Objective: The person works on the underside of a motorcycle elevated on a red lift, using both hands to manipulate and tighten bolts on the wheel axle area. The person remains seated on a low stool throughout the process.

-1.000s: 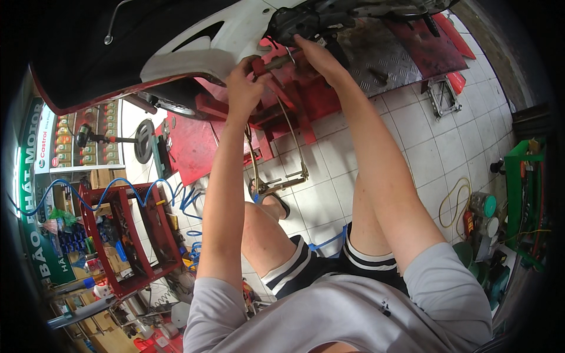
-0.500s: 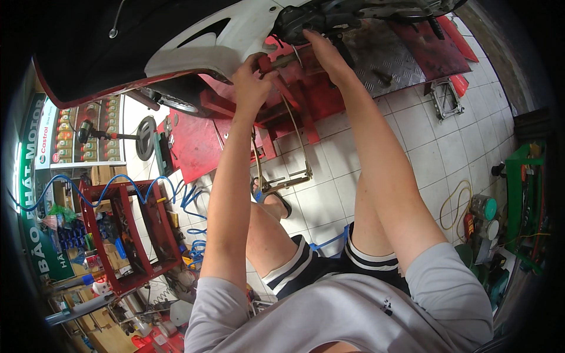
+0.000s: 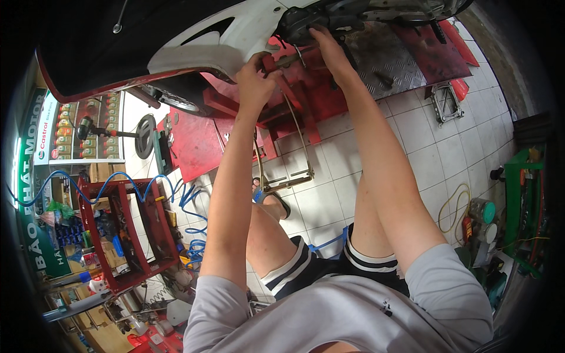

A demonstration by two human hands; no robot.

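Red block (image 3: 269, 62) sits btwn L grip's (image 3: 255, 83) fingertips.

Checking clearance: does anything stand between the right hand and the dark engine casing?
Nothing visible does; the right hand appears to touch the dark engine casing. The red block at the left hand lies leftward.

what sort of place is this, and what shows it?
Most likely a motorbike repair shop: a white-and-black motorbike with red trim stands over a scuffed red metal platform, with an open-framed red metal rack and shelved rows of gold-and-red containers at left.
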